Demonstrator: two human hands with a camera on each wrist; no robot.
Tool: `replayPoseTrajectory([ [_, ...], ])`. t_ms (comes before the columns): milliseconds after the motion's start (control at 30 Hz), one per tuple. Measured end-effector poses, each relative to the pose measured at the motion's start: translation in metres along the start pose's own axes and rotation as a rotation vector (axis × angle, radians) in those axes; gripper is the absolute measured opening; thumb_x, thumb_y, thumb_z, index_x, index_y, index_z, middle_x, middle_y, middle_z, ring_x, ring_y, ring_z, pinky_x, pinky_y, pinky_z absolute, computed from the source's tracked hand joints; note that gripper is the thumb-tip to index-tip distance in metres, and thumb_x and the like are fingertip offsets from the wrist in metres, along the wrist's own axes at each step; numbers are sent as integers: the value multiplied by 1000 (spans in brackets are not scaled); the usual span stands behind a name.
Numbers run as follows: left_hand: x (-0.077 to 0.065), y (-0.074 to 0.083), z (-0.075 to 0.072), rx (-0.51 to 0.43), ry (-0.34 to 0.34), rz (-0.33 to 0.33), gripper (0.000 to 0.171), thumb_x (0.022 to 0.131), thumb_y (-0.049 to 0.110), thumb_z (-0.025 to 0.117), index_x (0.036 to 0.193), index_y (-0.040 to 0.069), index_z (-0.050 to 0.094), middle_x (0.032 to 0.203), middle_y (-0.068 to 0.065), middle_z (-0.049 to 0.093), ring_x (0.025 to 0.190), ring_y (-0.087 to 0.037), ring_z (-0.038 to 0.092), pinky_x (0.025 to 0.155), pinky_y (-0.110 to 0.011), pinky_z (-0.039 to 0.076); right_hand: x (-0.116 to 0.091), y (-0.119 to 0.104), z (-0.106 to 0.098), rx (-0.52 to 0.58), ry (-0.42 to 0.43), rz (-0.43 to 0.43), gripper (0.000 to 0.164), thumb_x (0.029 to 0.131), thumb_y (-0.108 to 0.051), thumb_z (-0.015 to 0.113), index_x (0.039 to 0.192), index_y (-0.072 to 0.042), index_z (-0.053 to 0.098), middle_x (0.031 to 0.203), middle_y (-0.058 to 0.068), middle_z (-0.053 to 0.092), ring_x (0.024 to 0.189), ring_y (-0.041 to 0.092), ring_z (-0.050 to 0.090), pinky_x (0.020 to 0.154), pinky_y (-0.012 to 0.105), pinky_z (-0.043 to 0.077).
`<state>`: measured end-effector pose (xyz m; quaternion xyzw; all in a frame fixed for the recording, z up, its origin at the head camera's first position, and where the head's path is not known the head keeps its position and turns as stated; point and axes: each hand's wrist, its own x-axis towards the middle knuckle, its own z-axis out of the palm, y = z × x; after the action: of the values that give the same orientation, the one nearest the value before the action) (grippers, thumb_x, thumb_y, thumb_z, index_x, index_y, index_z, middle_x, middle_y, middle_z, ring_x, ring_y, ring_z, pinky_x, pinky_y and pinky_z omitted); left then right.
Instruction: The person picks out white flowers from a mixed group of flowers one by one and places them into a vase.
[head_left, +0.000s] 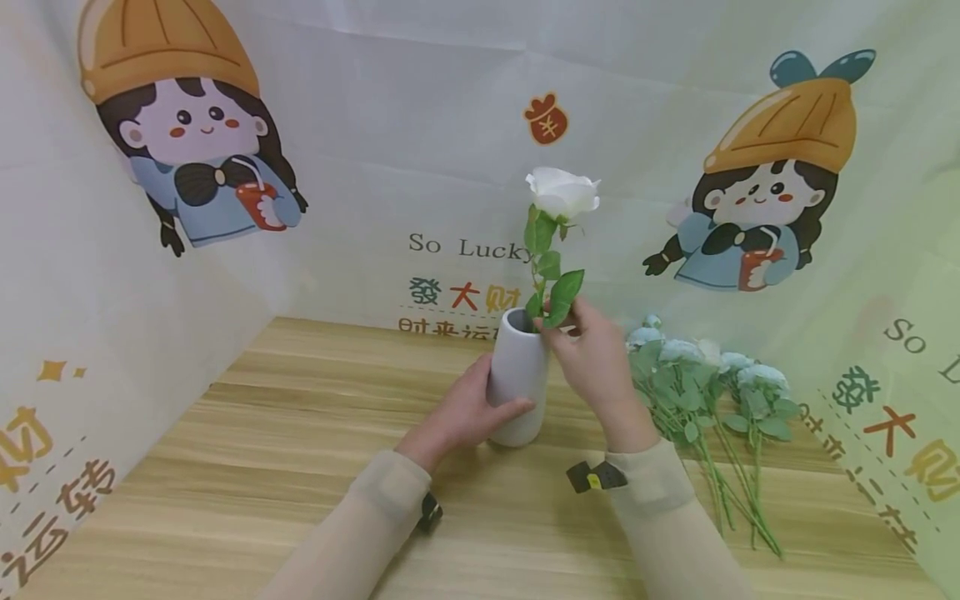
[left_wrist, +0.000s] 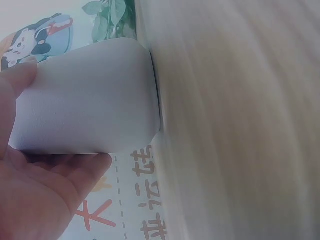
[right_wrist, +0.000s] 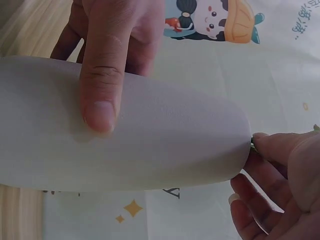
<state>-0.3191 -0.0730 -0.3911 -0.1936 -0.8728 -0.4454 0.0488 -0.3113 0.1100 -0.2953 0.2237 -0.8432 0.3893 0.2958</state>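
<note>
A pale grey vase (head_left: 517, 392) stands upright on the wooden table. My left hand (head_left: 468, 408) grips its lower side, thumb across the front and fingers behind; the left wrist view shows the vase base (left_wrist: 115, 95) against the tabletop. At the vase's mouth my right hand (head_left: 592, 354) pinches the stem of a white rose (head_left: 564, 193) with green leaves (head_left: 564, 296). The lower stem is hidden inside the vase. In the right wrist view, the right thumb (right_wrist: 272, 145) and fingers meet right at the rim.
To the right, several pale blue flowers (head_left: 682, 352) and a whitish one lie on the table (head_left: 300, 467), their green stems (head_left: 738, 500) pointing toward the front. A printed cloth (head_left: 360, 167) with cartoon figures rises behind the table and along both sides.
</note>
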Motion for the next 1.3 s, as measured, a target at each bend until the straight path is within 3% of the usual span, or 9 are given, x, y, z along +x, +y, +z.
replayPoseTrajectory([
  [567,0,1,0,6,3,-9,78,87,43,76,143,7,36,127,-8,52,110,-20,53,94,-46,49,-2,0,-2,-30,-118,42,25,92,-25,73,111,-10,65,110,6,65,103,21,56,87,51,51],
  [867,1,-1,0,-4,-4,-10,78,87,45,75,144,8,35,128,-8,52,111,-20,53,94,-47,49,-2,1,-2,3,-99,14,46,94,-27,71,133,-6,56,119,8,62,106,19,55,88,44,51],
  [1300,1,0,0,2,5,7,82,86,47,75,145,7,34,127,-9,52,109,-20,53,93,-46,50,-2,1,-7,-6,-71,10,38,95,-20,69,129,-5,59,118,8,60,104,19,54,86,43,52],
])
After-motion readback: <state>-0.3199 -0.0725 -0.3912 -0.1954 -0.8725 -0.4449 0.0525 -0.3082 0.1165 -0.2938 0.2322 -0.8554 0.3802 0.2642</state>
